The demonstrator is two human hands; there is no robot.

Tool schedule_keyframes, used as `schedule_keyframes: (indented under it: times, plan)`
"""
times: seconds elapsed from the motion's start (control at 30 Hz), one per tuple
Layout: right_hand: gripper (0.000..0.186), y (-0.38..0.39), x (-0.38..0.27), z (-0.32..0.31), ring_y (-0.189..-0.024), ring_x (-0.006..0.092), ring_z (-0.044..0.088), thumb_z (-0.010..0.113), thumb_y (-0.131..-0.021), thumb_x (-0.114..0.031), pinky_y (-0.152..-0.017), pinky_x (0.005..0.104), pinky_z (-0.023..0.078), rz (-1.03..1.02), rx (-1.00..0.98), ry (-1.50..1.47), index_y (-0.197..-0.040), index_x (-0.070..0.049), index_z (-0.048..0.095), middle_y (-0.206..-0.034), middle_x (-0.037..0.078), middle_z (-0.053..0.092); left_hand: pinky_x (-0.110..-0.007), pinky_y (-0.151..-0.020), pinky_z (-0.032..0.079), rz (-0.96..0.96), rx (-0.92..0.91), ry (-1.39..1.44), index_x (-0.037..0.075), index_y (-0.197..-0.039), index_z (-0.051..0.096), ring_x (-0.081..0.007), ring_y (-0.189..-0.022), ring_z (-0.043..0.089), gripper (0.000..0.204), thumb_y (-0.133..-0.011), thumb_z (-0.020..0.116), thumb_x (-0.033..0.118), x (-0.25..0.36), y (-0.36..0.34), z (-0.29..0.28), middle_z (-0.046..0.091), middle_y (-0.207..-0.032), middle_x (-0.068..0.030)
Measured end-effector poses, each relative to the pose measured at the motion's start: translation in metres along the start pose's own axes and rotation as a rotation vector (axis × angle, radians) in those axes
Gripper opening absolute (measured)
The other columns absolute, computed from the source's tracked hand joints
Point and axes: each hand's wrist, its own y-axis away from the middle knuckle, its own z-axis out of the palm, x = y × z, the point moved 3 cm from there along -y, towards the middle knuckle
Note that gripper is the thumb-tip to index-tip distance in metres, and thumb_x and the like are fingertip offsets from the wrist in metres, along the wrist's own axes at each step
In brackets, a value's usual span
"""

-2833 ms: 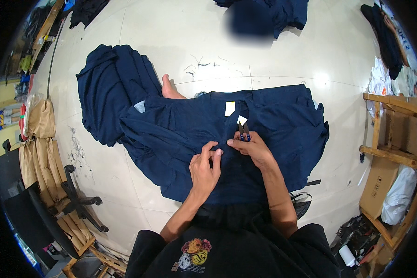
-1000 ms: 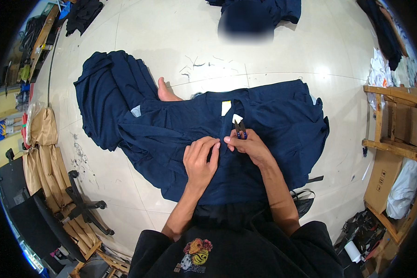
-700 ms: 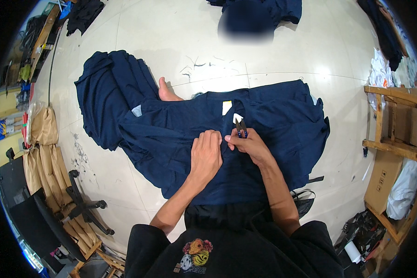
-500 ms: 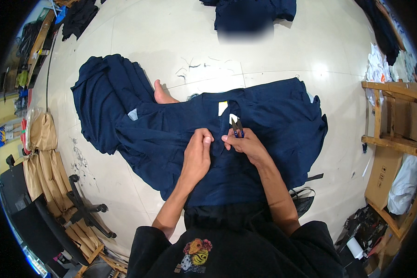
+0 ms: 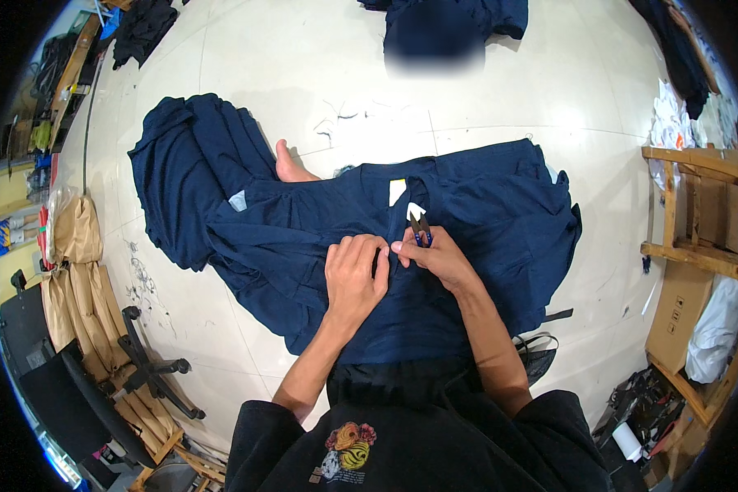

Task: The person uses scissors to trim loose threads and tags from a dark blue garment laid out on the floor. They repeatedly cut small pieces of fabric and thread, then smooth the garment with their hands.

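A navy shirt lies spread across my lap, with a pale label at its neck opening. My left hand rests back up on its front, fingers bent down and thumb drawn in at a fold of the cloth. The fingertips are partly hidden. Close beside it, my right hand holds small thread snips with dark blades and blue handles, pointing away from me. The thumb and a finger of this hand meet at the shirt's front strip. Near the blades shows a white patch.
Bunched navy cloth lies at the left, beside a bare foot. Loose dark threads are on the floor. More navy garments lie far ahead. An office chair stands left, a wooden rack right.
My left hand has turned from a thumb-side-up closed grip to back up, with its fingers over the cloth. My right hand and the snips have hardly moved.
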Motion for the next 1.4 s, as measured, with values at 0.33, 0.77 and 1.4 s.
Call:
schedule_keyframes:
  times: [0.33,0.77,1.4]
  plan:
    - [0.026,0.001,-0.004,0.002,-0.068,0.0096,0.055,0.077,-0.092,-0.029,-0.066,0.03,0.04,-0.039,-0.011,-0.001,-0.078,-0.009,0.067,-0.07,0.0,0.065,-0.038,-0.077,0.049,-0.188,-0.013,0.203,0.001,-0.096,0.069,-0.0257,-0.078,0.063,0.01,-0.092,0.072,0.009,-0.007,-0.002,0.0,0.069,-0.089,-0.0099]
    - [0.024,-0.003,-0.001,0.005,-0.072,0.0093,0.057,0.076,-0.095,-0.026,-0.071,0.0304,0.043,-0.174,-0.029,0.031,-0.082,-0.009,0.066,-0.072,-0.001,0.065,-0.034,-0.09,0.048,-0.458,0.033,0.624,0.004,-0.11,0.062,-0.0185,-0.097,0.059,0.013,-0.105,0.06,0.015,-0.029,-0.002,0.003,0.065,-0.107,-0.0087]
    - [0.034,0.045,-0.048,0.0,-0.084,0.0147,0.068,0.086,-0.085,-0.019,-0.075,0.0315,0.052,-0.291,0.352,0.458,-0.109,0.0,0.07,-0.093,0.008,0.074,-0.029,-0.088,0.045,-0.419,-0.013,0.525,0.001,-0.103,0.074,-0.0149,-0.093,0.055,0.023,-0.083,0.082,0.008,-0.033,-0.007,-0.001,0.065,-0.096,-0.0038]
